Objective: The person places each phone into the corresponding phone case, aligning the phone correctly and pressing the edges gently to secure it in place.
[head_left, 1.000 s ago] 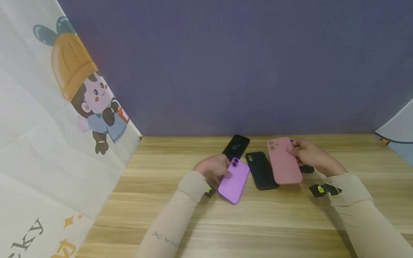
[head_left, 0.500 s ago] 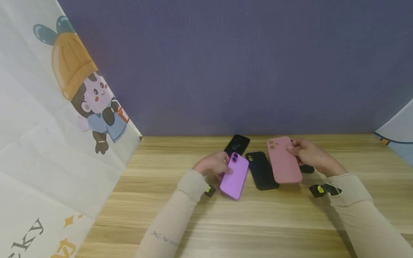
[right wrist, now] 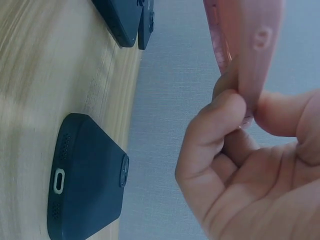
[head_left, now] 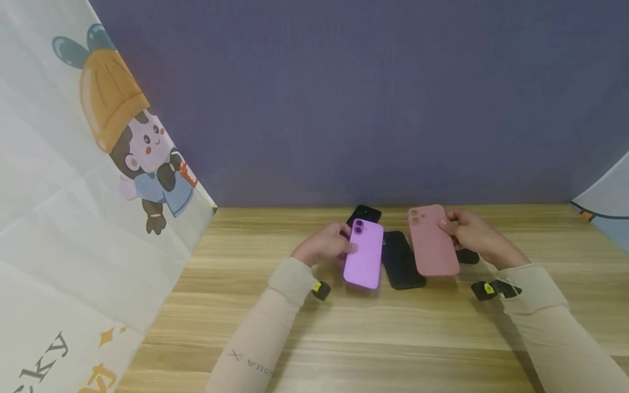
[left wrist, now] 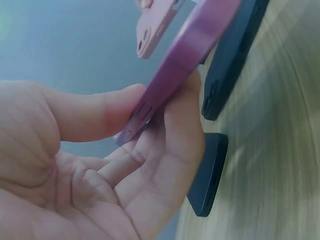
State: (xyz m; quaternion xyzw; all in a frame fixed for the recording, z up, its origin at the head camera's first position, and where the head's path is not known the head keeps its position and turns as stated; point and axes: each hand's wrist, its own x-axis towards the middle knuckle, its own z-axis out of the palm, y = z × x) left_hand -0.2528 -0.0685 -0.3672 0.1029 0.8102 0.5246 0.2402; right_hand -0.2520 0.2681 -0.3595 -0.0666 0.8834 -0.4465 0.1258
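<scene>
My left hand (head_left: 324, 244) pinches a purple phone (head_left: 363, 262) by its left side, between thumb and fingers, with the camera side up. In the left wrist view the phone's edge (left wrist: 192, 52) shows, lifted off the table. My right hand (head_left: 474, 236) pinches a pink phone case (head_left: 433, 245) by its right edge, with its camera cutouts at the top left. Seen from the right wrist, the case (right wrist: 260, 45) is held in the air, thumb on one side and curled fingers on the other. The two held things are apart.
On the wooden table (head_left: 314, 349) a black phone (head_left: 368, 213) lies at the back, partly behind the purple one. A black phone case (head_left: 404, 267) lies between the hands. Another black cased phone (right wrist: 90, 180) lies below my right hand. A dark wall panel (head_left: 344, 109) stands behind.
My left hand has raised the purple phone and shifted it slightly right, turning it straighter; it now covers more of the black phone. The pink case has risen slightly in my right hand.
</scene>
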